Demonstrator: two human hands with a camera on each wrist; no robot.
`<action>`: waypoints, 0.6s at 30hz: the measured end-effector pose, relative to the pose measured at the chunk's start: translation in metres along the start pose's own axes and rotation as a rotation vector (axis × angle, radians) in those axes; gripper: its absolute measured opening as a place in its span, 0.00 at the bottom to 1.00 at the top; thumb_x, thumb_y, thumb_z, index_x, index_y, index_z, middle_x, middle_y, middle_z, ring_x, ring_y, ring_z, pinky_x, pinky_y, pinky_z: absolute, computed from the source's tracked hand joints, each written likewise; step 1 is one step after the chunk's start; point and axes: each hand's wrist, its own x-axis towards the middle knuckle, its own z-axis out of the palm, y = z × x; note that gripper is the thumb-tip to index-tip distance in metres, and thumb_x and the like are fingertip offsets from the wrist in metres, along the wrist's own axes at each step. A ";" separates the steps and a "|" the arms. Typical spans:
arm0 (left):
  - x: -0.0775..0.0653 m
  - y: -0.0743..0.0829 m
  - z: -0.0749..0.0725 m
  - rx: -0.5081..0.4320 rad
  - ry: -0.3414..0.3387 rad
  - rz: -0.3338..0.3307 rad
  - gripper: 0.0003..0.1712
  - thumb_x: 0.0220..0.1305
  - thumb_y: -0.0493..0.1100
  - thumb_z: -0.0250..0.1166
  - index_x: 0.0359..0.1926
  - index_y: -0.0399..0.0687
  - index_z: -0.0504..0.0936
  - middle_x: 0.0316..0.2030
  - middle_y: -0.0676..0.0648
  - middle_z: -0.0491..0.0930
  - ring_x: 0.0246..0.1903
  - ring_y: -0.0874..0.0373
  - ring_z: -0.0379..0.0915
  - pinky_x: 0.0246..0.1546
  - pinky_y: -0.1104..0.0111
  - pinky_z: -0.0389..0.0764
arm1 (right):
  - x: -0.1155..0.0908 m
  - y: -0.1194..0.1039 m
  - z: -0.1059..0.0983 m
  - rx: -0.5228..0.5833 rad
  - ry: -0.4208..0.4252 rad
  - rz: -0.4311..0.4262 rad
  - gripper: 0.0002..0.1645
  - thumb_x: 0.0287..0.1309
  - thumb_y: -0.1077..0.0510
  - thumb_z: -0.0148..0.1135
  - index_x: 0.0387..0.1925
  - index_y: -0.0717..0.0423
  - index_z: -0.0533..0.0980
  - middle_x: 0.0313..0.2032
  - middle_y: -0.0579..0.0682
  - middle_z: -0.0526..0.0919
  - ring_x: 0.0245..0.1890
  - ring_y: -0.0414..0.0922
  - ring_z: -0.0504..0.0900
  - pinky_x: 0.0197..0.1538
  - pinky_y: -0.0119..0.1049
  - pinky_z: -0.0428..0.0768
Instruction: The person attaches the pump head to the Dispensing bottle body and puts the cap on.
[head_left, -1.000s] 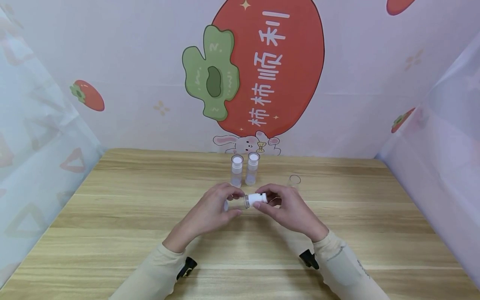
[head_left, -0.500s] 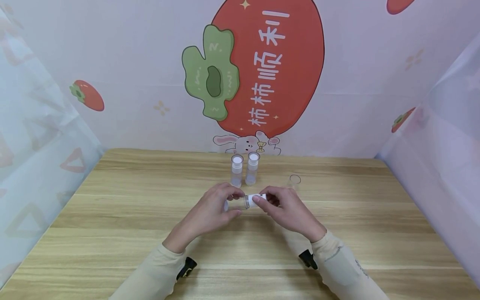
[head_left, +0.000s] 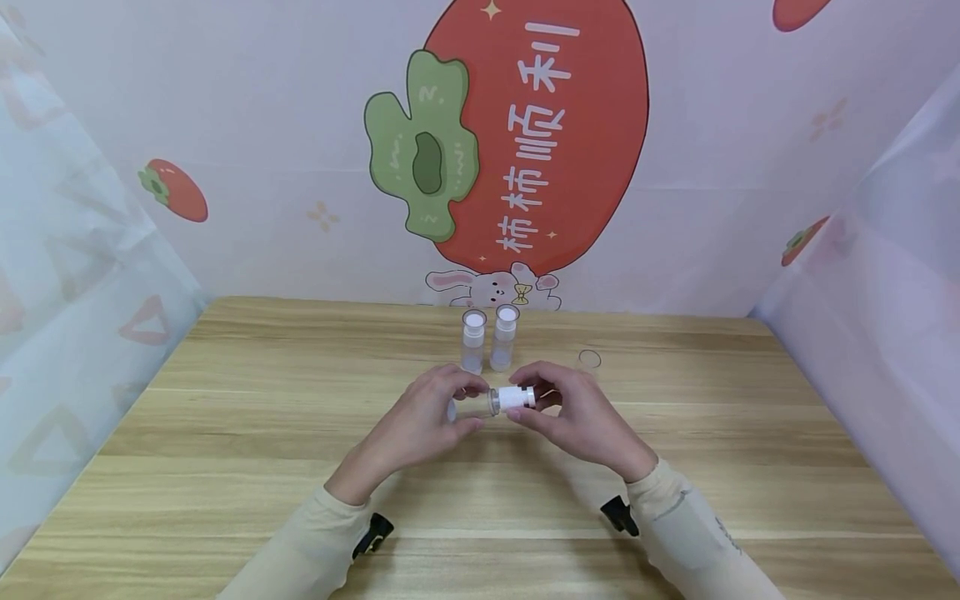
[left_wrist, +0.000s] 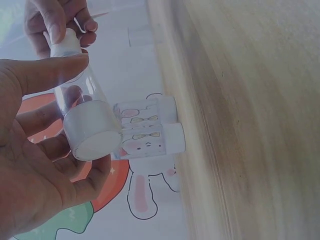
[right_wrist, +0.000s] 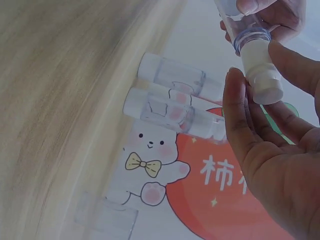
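A clear pump bottle (head_left: 474,406) with a white top lies sideways between my two hands above the table. My left hand (head_left: 431,421) grips its clear body, and the broad white base (left_wrist: 95,130) faces the left wrist view. At the other end my right hand (head_left: 577,417) holds the white pump top (head_left: 516,397) between thumb and fingers. In the right wrist view the thumb lies against the white collar (right_wrist: 257,55), with the fingers on the opposite side. Part of the bottle body is hidden behind the left fingers.
Two similar bottles, one on the left (head_left: 473,342) and one on the right (head_left: 505,337), stand upright just beyond the hands, clear covers over their white tops. A loose transparent cap (right_wrist: 107,220) stands to the right on the wooden table (head_left: 300,400). A printed cloth (head_left: 285,108) rises behind.
My right thumb and fingers slid across the white top half a second ago, then returned to its near and far sides. My left hand and the bottle body stay in place.
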 end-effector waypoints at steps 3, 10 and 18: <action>0.000 0.000 0.000 -0.004 0.000 0.002 0.21 0.54 0.34 0.78 0.49 0.42 0.84 0.45 0.44 0.83 0.45 0.47 0.79 0.47 0.56 0.79 | 0.000 0.000 0.000 0.000 -0.002 -0.007 0.17 0.58 0.59 0.75 0.48 0.53 0.81 0.39 0.43 0.84 0.36 0.41 0.82 0.42 0.37 0.85; -0.001 0.001 -0.001 0.009 0.005 0.007 0.21 0.55 0.34 0.77 0.50 0.42 0.84 0.45 0.45 0.83 0.46 0.48 0.79 0.48 0.56 0.79 | 0.001 -0.001 0.001 -0.010 -0.013 0.023 0.12 0.63 0.54 0.71 0.46 0.53 0.83 0.34 0.42 0.83 0.32 0.42 0.81 0.39 0.37 0.84; -0.001 0.003 -0.001 0.029 0.016 0.009 0.21 0.54 0.34 0.78 0.49 0.42 0.84 0.45 0.46 0.83 0.44 0.50 0.78 0.47 0.57 0.79 | 0.002 -0.001 0.005 -0.035 -0.007 0.089 0.12 0.68 0.48 0.65 0.42 0.52 0.83 0.29 0.46 0.83 0.28 0.42 0.78 0.31 0.35 0.79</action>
